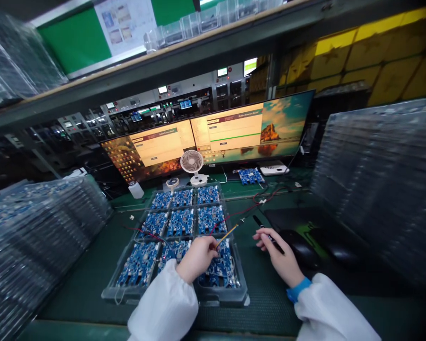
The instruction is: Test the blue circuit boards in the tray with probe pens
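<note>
A clear plastic tray point(241, 296) lies on the green bench mat with several blue circuit boards point(181, 222) in rows. My left hand point(197, 258) hovers over the tray's near row and pinches a thin yellow-tipped probe point(227, 234) whose red lead runs off to the right. My right hand point(280, 253) is just right of the tray and holds a black probe point(268, 234) with its tip pointing up and left. Both sleeves are white; a blue band shows at my right wrist.
Tall stacks of clear trays stand at left point(39, 237) and right point(379, 189). Two monitors point(234, 132) line the back, with a small white fan point(192, 166), a loose blue board point(251, 176) and a white device point(274, 168) before them. A black mouse point(301, 246) sits on a dark pad.
</note>
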Demonstrator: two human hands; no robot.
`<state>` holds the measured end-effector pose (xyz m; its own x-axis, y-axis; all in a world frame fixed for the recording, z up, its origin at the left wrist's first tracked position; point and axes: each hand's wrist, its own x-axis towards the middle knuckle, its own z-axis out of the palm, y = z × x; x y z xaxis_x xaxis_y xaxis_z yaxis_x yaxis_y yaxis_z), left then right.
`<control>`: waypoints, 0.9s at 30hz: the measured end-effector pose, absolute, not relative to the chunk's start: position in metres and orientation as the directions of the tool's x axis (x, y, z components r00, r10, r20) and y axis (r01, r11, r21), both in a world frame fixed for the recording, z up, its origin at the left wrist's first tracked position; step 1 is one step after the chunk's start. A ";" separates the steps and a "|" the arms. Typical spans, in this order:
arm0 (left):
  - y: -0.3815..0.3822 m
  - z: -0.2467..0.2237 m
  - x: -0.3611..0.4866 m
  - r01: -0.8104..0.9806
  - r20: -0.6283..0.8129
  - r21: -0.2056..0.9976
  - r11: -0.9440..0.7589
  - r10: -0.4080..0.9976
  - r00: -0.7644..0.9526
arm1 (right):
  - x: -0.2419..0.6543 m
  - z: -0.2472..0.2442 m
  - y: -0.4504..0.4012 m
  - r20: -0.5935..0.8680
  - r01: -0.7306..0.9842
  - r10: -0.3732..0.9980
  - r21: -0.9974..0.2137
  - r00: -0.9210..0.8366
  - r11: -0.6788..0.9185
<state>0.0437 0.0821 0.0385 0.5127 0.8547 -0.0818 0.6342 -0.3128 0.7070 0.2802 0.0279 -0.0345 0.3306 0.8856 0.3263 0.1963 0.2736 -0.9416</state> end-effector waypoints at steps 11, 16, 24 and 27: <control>0.077 0.007 0.039 0.579 -0.001 0.738 -0.348 0.857 0.516 | 0.285 -0.036 0.027 0.374 0.227 0.821 -0.926 0.431 0.303; 0.079 0.004 0.038 0.563 0.016 0.742 -0.364 0.849 0.528 | 0.284 -0.034 0.026 0.393 0.227 0.798 -0.919 0.457 0.322; 0.076 0.003 0.036 0.529 0.024 0.768 -0.362 0.841 0.540 | 0.281 -0.028 0.025 0.396 0.202 0.763 -0.918 0.511 0.341; 0.076 0.004 0.035 0.536 0.028 0.764 -0.360 0.848 0.529 | 0.279 -0.025 0.024 0.394 0.192 0.754 -0.918 0.526 0.345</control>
